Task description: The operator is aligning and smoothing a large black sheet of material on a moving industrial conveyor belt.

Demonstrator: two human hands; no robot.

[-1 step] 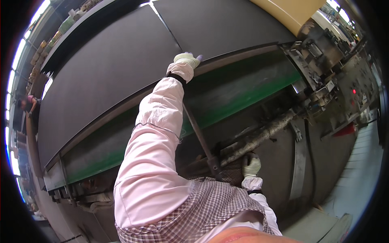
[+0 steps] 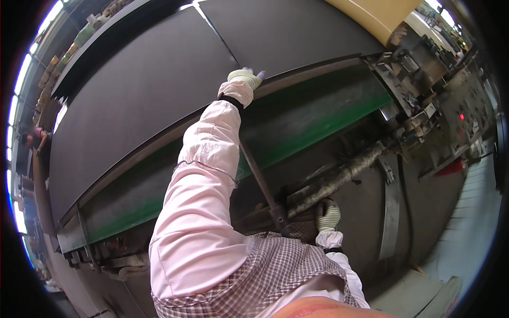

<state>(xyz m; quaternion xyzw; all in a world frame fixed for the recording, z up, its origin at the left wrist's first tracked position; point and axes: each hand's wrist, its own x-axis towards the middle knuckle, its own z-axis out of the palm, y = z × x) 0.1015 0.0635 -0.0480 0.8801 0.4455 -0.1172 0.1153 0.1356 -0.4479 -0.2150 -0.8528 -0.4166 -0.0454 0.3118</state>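
Note:
My left hand (image 2: 245, 79), in a pale striped glove with purplish fingertips, is stretched far forward. It rests at the near edge of a wide dark sheet (image 2: 138, 100), with its fingers apart and holding nothing I can see. Just beyond the fingers is the lower end of a narrow bright gap (image 2: 214, 32) in the dark surface. Low and close to my body, my right hand (image 2: 328, 217) wears a similar glove. Its fingers look curled, beside a worn mottled roller (image 2: 347, 177); what they grip is hidden in shadow.
A green strip (image 2: 318, 124) runs below the sheet's edge. Between my arms, a dark metal rod (image 2: 260, 180) slants down toward my checked apron (image 2: 286, 259). Machinery with a red light (image 2: 462, 117) stands right. A yellowish roll (image 2: 379, 16) is at the back; another person (image 2: 38, 139) is far left.

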